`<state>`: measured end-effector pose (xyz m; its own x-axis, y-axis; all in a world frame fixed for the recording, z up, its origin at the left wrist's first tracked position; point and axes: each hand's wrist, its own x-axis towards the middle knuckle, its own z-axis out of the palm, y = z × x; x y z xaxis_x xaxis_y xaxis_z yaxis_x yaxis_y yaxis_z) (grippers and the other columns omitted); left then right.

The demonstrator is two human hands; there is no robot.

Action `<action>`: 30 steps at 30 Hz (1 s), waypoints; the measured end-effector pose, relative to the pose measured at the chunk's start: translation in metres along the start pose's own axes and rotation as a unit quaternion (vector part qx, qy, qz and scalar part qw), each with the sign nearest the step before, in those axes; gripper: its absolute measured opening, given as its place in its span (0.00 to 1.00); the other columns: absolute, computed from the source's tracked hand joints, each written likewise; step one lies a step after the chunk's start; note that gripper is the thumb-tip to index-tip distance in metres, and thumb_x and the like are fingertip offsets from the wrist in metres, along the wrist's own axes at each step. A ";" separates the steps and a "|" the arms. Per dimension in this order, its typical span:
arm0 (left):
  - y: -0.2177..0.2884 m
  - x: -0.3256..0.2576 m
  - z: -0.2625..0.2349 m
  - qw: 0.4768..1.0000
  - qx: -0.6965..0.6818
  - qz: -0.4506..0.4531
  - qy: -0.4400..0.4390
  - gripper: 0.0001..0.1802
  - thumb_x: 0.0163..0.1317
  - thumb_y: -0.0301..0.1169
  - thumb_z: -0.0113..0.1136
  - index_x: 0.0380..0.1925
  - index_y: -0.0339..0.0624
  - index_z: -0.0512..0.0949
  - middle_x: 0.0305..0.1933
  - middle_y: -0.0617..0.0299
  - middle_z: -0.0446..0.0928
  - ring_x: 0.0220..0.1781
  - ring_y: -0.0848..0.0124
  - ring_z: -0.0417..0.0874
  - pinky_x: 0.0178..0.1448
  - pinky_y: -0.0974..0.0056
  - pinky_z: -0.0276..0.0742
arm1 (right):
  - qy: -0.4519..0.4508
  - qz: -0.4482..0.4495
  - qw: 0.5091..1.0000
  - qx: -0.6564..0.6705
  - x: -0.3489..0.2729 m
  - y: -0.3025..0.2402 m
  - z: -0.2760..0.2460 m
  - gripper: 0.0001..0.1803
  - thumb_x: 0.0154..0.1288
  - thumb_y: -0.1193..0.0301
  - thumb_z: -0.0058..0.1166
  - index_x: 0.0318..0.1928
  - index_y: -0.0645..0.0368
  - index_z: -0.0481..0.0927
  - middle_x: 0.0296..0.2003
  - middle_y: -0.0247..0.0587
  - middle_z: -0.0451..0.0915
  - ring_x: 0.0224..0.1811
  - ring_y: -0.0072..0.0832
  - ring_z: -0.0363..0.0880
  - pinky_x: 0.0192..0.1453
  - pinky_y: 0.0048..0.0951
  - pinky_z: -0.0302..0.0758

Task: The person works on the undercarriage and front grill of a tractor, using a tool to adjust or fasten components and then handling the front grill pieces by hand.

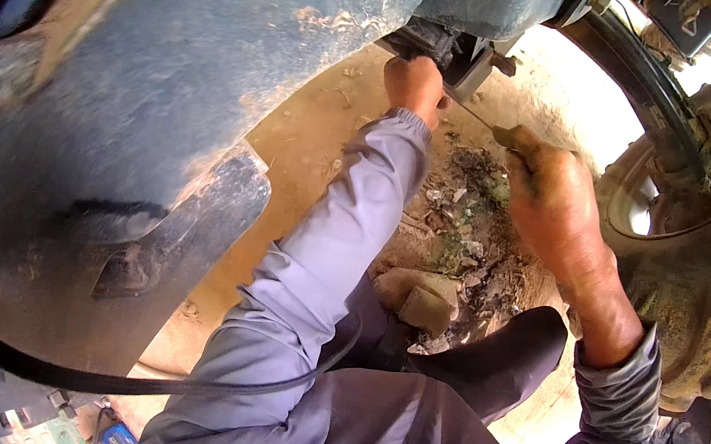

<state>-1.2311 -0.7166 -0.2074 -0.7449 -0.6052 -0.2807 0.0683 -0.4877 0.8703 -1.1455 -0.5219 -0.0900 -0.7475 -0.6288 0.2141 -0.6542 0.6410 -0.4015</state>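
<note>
My left hand [413,85] reaches up to a dark part [428,42] on the underside of a large machine. Its fingers look curled in against that part, and what they grip is hidden. To the right, my right hand [553,192] is closed around the end of a thin metal rod [475,114], perhaps a screwdriver shaft. The rod slants up and left toward the lower edge of a grey bracket-like piece [472,74], close to my left hand. The handle, if there is one, is covered by my fingers.
A big dusty blue-grey body panel [162,101] fills the left side. At the right stands a large treaded tyre [706,274] beside a dark axle bar [643,81]. A stone [422,299] and debris lie on dirt ground between my legs. A black strap [138,385] crosses my left arm.
</note>
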 end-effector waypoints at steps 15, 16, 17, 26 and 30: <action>0.018 -0.004 -0.002 0.998 -0.037 -0.040 -0.016 0.12 0.64 0.28 0.43 0.22 0.40 0.69 0.15 0.59 0.65 0.15 0.68 0.66 0.20 0.57 0.69 | 0.051 -0.089 0.993 -0.062 0.016 0.007 0.003 0.13 0.60 0.75 0.53 0.46 0.58 0.82 0.30 0.58 0.82 0.34 0.53 0.83 0.41 0.48 0.80; 0.012 -0.005 -0.002 0.999 -0.039 -0.006 -0.014 0.13 0.66 0.29 0.45 0.22 0.40 0.69 0.16 0.60 0.67 0.15 0.69 0.67 0.19 0.60 0.68 | 0.056 -0.097 0.992 -0.052 0.010 0.014 0.007 0.13 0.61 0.76 0.52 0.46 0.58 0.82 0.30 0.57 0.82 0.33 0.52 0.83 0.39 0.47 0.80; 0.005 -0.006 -0.003 0.999 -0.022 0.047 -0.015 0.13 0.67 0.30 0.45 0.23 0.41 0.70 0.16 0.61 0.67 0.15 0.70 0.68 0.19 0.61 0.68 | 0.060 -0.106 0.992 -0.041 0.001 0.019 0.011 0.13 0.61 0.77 0.52 0.46 0.57 0.82 0.30 0.57 0.82 0.33 0.51 0.83 0.38 0.46 0.80; 0.002 -0.028 -0.015 0.989 -0.100 0.097 -0.055 0.13 0.70 0.32 0.45 0.25 0.40 0.69 0.18 0.61 0.70 0.13 0.70 0.68 0.17 0.63 0.66 | 0.124 -0.122 0.985 0.009 -0.022 0.026 0.030 0.14 0.63 0.79 0.52 0.49 0.56 0.80 0.33 0.55 0.82 0.33 0.52 0.82 0.36 0.46 0.79; 0.008 -0.025 -0.012 0.987 -0.135 0.061 -0.063 0.11 0.71 0.32 0.46 0.28 0.42 0.69 0.20 0.62 0.69 0.15 0.71 0.67 0.20 0.63 0.68 | 0.084 -0.060 0.994 -0.017 -0.017 0.000 0.017 0.14 0.62 0.79 0.51 0.48 0.56 0.80 0.33 0.57 0.82 0.32 0.53 0.82 0.36 0.47 0.79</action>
<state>-1.2040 -0.7134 -0.1985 -0.7953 -0.5956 -0.1128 0.3247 -0.5757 0.7505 -1.1309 -0.5187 -0.1088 -0.6705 -0.6207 0.4064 -0.7413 0.5820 -0.3343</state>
